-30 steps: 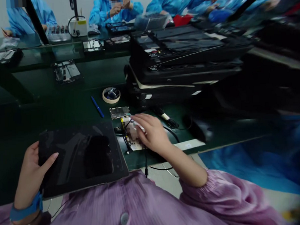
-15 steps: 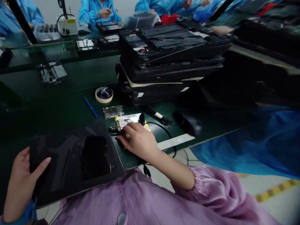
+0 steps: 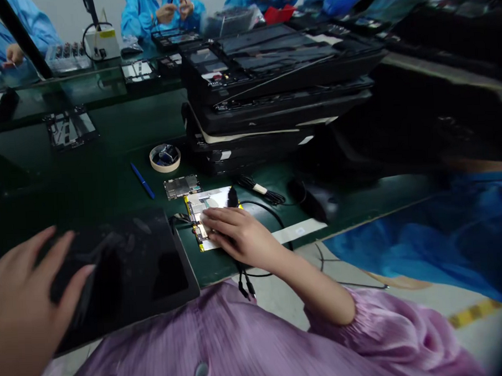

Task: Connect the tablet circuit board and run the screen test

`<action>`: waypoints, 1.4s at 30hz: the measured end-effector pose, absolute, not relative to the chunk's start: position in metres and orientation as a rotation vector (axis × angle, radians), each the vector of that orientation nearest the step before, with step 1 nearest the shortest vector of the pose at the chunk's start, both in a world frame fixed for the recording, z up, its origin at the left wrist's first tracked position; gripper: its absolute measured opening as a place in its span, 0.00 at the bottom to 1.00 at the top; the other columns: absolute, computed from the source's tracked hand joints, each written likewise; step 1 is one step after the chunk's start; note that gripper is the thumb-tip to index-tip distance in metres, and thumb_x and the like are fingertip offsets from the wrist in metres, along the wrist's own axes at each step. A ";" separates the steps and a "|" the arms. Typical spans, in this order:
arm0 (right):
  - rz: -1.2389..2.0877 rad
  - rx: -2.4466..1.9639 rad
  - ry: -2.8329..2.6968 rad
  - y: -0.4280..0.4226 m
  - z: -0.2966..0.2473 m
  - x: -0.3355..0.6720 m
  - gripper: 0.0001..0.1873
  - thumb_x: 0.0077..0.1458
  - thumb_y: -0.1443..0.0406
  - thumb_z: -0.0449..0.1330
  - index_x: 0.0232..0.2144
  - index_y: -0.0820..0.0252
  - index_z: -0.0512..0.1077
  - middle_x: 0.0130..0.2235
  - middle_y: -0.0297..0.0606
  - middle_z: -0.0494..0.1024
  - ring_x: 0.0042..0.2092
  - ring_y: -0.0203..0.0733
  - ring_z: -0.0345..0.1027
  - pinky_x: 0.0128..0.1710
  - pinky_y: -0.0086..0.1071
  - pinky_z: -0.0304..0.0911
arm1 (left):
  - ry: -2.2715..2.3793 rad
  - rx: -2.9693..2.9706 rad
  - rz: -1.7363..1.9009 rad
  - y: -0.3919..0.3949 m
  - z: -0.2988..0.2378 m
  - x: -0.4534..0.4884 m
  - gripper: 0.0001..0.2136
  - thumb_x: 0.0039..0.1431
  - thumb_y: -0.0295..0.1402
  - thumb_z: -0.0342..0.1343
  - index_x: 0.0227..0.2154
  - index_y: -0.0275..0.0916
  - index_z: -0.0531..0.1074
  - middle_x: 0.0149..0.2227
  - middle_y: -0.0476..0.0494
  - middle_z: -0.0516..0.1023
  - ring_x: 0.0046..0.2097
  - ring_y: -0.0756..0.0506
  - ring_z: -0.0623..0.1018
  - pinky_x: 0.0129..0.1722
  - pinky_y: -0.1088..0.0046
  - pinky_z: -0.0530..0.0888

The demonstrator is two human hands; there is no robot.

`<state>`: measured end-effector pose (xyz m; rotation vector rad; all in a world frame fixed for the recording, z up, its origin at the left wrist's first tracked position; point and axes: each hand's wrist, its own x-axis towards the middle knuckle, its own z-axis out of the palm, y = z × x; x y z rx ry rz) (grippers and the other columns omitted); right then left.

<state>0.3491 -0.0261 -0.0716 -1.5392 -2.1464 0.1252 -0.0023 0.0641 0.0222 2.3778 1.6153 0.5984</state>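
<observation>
- The room had a pale wall behind it, with people in blue garments (image 3: pixel 141 14) at work across the way, around eleven o'clock.
- Your dark green desk (image 3: pixel 120 144) ran across the view; the clock places below were counted from the white piece.
- The white piece (image 3: pixel 218 198), yellow at its edges and carrying small parts, lay flat on the desk near the front edge.
- Your right hand (image 3: pixel 244 232) covered its four o'clock side, fingers bent and close together, the tips at its surface; you could not tell whether they pinched anything.
- Your left hand (image 3: pixel 35 297) was spread with nothing gripped, over the eight o'clock side of the black panel (image 3: pixel 138 265); contact was unclear.
- That glossy panel lay at eight o'clock, its near edge beside your purple clothing (image 3: pixel 170 346).
- A metal-coloured board (image 3: pixel 182 186) sat between ten and eleven o'clock, just beside the white piece.
- A blue pen (image 3: pixel 142 181) lay at ten o'clock, and a pale ring (image 3: pixel 165 168) with small dark items inside stood at eleven.
- A stack of black devices (image 3: pixel 251 111) rose at one o'clock.
- A bundled black cable (image 3: pixel 272 197) lay at two o'clock; a white strip (image 3: pixel 303 230) lay past three.
- Black cable plugs (image 3: pixel 246 288) hung beyond the desk's edge at five o'clock.
</observation>
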 end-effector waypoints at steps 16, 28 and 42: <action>0.235 -1.456 -2.039 -0.028 -0.080 0.355 0.18 0.67 0.66 0.51 0.55 0.64 0.71 0.57 0.51 0.73 0.58 0.52 0.67 0.55 0.50 0.65 | 0.111 2.611 -0.279 0.138 -0.017 0.212 0.04 0.54 0.23 0.57 0.28 0.38 0.72 0.31 0.48 0.76 0.37 0.47 0.74 0.41 0.70 0.69; 0.256 -1.662 -2.057 -0.019 -0.064 0.344 0.13 0.65 0.66 0.52 0.44 0.63 0.75 0.50 0.49 0.77 0.51 0.51 0.71 0.47 0.44 0.67 | 0.382 2.457 -0.121 0.143 0.009 0.203 0.01 0.58 0.29 0.54 0.31 0.38 0.70 0.30 0.49 0.75 0.33 0.48 0.74 0.35 0.71 0.70; 0.192 -2.230 -1.922 0.017 -0.039 0.302 0.07 0.58 0.67 0.56 0.38 0.64 0.72 0.43 0.48 0.76 0.45 0.53 0.69 0.36 0.38 0.61 | 1.071 2.241 -0.280 0.164 0.016 0.080 0.19 0.52 0.53 0.55 0.36 0.43 0.76 0.40 0.43 0.83 0.43 0.39 0.81 0.45 0.63 0.75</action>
